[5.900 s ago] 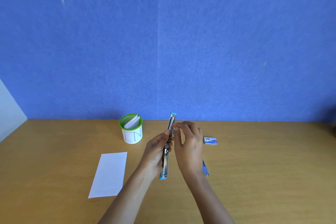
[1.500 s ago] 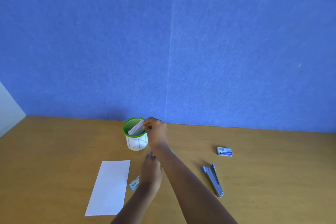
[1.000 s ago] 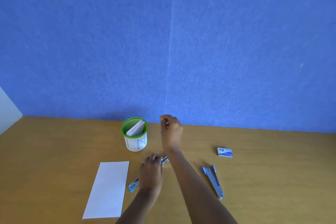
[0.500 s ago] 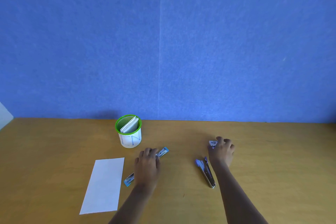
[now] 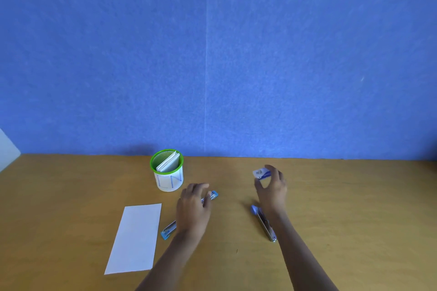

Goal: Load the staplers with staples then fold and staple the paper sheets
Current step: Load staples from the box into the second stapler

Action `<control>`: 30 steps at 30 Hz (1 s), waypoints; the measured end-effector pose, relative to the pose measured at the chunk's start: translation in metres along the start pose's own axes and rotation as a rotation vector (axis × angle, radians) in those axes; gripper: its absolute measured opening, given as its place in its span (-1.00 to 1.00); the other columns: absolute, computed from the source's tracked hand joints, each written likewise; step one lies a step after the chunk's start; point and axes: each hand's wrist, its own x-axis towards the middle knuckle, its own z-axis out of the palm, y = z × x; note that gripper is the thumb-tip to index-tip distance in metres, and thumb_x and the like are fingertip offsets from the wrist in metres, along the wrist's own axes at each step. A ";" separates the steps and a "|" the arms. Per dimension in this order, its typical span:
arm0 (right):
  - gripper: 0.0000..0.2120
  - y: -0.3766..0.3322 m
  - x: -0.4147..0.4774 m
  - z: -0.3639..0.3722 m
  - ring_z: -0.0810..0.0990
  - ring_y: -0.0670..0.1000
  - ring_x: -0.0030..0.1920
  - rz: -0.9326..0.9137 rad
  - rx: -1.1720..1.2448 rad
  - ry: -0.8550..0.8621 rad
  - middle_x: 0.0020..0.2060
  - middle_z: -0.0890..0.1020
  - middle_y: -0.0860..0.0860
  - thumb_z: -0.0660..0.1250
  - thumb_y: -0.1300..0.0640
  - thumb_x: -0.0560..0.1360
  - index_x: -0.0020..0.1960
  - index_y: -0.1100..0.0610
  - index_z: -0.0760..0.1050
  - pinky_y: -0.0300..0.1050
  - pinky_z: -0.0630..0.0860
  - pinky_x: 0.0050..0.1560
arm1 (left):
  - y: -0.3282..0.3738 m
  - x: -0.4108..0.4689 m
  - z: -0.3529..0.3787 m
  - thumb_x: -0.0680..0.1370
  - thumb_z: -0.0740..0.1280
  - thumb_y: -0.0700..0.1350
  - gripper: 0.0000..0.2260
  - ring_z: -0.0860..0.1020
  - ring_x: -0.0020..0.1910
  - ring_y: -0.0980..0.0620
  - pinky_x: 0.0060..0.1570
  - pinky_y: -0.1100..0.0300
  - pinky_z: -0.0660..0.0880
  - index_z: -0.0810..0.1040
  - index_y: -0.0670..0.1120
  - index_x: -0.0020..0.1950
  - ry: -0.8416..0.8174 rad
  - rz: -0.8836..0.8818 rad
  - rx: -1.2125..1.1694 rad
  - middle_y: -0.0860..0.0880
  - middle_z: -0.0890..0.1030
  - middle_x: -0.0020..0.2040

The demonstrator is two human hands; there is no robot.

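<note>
1. Right hand (image 5: pixel 272 188), right of centre, pinches the small staple box (image 5: pixel 261 173) just above the desk; a loose pinch could spill it.
2. Left hand (image 5: pixel 192 210) lies flat on the opened stapler (image 5: pixel 189 215), not gripping; it could slide.
3. The second stapler (image 5: pixel 264 223) lies beside the right wrist and could get knocked.
</note>
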 end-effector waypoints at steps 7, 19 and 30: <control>-0.52 -0.063 -0.050 -0.001 0.42 -0.19 0.15 -0.405 0.104 -0.175 0.12 0.50 -0.12 0.44 0.23 0.39 0.28 0.16 0.42 -0.38 0.31 0.19 | 0.044 0.016 -0.025 0.58 0.22 0.02 -0.79 0.61 -0.12 0.03 -0.12 0.25 0.51 0.60 -0.03 0.01 -0.260 -0.484 -0.720 0.00 0.64 -0.08; -0.52 -0.085 -0.086 -0.006 0.37 -0.21 0.18 -0.321 0.175 -0.102 0.17 0.39 -0.20 0.33 0.15 0.44 0.32 -0.02 0.29 -0.43 0.27 0.18 | 0.067 0.014 -0.052 0.60 0.22 -0.14 -0.79 0.61 -0.32 0.11 -0.24 0.32 0.56 0.59 -0.24 -0.04 -0.374 -0.602 -1.275 -0.08 0.63 -0.19; -0.29 -0.077 -0.080 -0.011 0.28 -0.25 0.25 -0.218 0.225 -0.406 0.26 0.28 -0.16 0.46 0.18 0.38 0.41 0.03 0.17 -0.46 0.22 0.21 | 0.059 0.006 -0.056 0.62 0.16 -0.14 -0.79 0.47 -0.29 0.04 -0.24 0.25 0.40 0.57 -0.10 0.11 -0.488 -0.489 -0.963 -0.03 0.59 -0.15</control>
